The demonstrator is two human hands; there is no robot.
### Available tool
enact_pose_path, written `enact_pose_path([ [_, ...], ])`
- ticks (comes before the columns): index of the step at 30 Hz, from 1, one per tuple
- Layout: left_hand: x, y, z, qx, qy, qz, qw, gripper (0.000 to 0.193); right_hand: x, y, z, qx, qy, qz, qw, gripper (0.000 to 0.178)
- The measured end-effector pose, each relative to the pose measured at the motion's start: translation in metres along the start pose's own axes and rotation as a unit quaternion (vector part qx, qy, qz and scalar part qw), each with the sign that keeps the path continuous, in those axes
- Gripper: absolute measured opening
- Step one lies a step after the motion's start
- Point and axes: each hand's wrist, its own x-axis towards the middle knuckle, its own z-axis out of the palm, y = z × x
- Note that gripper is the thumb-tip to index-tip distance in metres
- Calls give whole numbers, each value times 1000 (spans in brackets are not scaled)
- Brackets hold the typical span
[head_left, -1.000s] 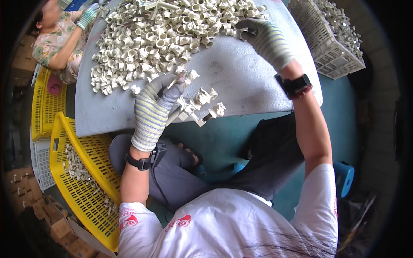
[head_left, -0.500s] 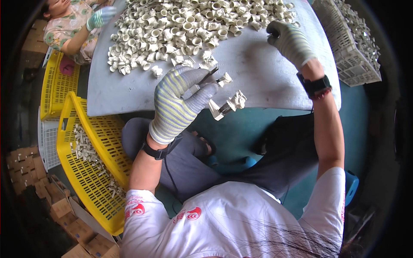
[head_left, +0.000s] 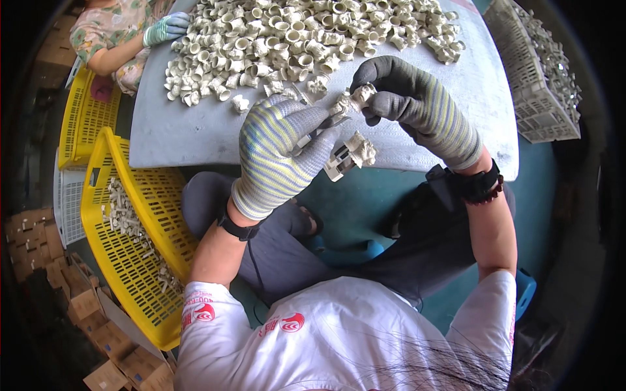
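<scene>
My left hand (head_left: 280,153), in a striped glove with grey fingertips, is closed around white-and-black stemmed parts (head_left: 338,163); their inner ends are hidden by the fingers. One part sticks out low and bears a cream ornate cup-shaped piece (head_left: 362,150) on its end. Near the left fingertips, my right hand (head_left: 424,107), gloved alike, pinches another cream cup-shaped piece (head_left: 363,96) between thumb and fingers. This piece meets a slim stem end at the left hand; whether it sits on it I cannot tell. Both hands are above the table's near edge.
A large pile of cream cup-shaped pieces (head_left: 280,45) covers the far part of the grey table (head_left: 189,140). Yellow crates (head_left: 140,260) stand at the left, one with small white parts. A white crate (head_left: 554,124) stands at the right. A co-worker's gloved hand (head_left: 167,29) touches the pile.
My right hand has come from the pile's right edge toward my left hand and now shows a cream piece in its pinch. The co-worker's hand has moved to the pile.
</scene>
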Motion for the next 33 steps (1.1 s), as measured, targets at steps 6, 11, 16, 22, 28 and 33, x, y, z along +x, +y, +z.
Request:
enact_pose_path([
  [6,11,8,-5,-8,-22,36,999,27,0,0,2,-12,-20,-8,1000,30],
  [11,10,5,0,-42,-5,14,999,21,-2,-8,1,-28,-52,-4,998,27],
  [16,5,-1,1,17,-22,44,999,27,-5,-2,15,-62,-34,-16,997,27],
  [22,22,1,0,33,-17,52,998,32,-4,-10,15,-90,17,-14,996,24],
  [28,12,0,-4,47,-53,18,997,29,-4,-10,15,-92,45,0,995,19],
  [33,12,7,1,68,-33,50,996,28,-6,-12,23,-122,72,13,990,17],
])
